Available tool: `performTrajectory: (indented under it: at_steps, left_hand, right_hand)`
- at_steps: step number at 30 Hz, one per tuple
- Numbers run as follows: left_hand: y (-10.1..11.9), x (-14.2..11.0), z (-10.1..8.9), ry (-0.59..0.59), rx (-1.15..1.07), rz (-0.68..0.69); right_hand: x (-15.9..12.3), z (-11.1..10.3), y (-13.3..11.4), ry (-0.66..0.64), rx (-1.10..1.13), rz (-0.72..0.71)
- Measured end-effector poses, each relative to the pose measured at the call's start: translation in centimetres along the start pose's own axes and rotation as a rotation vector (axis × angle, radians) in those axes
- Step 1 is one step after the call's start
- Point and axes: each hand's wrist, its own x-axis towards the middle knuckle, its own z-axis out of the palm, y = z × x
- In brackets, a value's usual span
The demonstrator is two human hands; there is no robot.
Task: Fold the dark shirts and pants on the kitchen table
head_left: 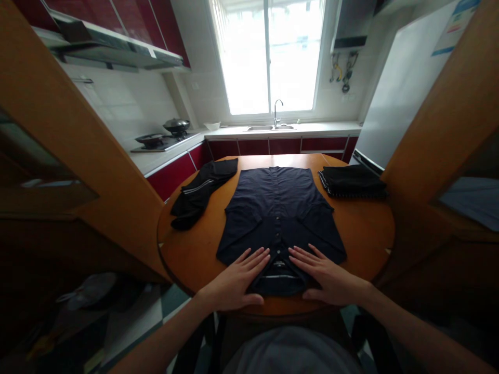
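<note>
Head-height view, forward and down

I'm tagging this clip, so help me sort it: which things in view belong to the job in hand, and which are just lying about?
In use:
- dark buttoned shirt, spread flat
- left hand and right hand, at its collar
- table beneath

Apparently lying about:
- striped black garment, untouched
- folded black stack, untouched, possibly related
- lidded pan
- white bowl

Home kitch w/ hob (168,143), extr hood (117,54), maroon cabs (136,21), sink (260,128) & fridge (405,88)
</note>
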Motion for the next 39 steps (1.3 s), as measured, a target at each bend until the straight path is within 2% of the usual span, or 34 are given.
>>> performTrajectory:
  at_steps: [4, 12, 17, 23, 29, 35, 39]
  left_hand:
    - [-0.3, -0.4, 0.1, 0.022, -0.017, 0.006]
    - [-0.9, -0.9, 0.8, 0.149, -0.139, 0.014]
    - [-0.5, -0.3, 0.4, 0.265, -0.286, -0.081]
    - [-0.9, 1.1, -0.3, 0.373, -0.394, -0.215]
    - [-2.2, 3.2, 0.1, 0.45, -0.338, -0.37]
    - [-2.2, 4.4, 1.2, 0.6, -0.254, -0.402]
    - [-2.8, 4.2, 2.2, 0.618, -0.155, -0.408]
  right_hand:
    - [-0.1, 0.7, 0.2, 0.085, -0.004, -0.008]
    - [-0.2, 1.6, 0.5, 0.232, 0.024, -0.022]
    - [0.2, 1.5, 0.8, 0.34, 0.089, 0.029]
    - [1.3, 0.7, 0.5, 0.406, 0.159, 0.15]
    - [2.8, 1.0, 1.3, 0.498, 0.251, 0.281]
    - [3.9, 2.8, 1.9, 0.617, 0.119, 0.466]
    - [4.0, 3.7, 1.8, 0.683, 0.034, 0.498]
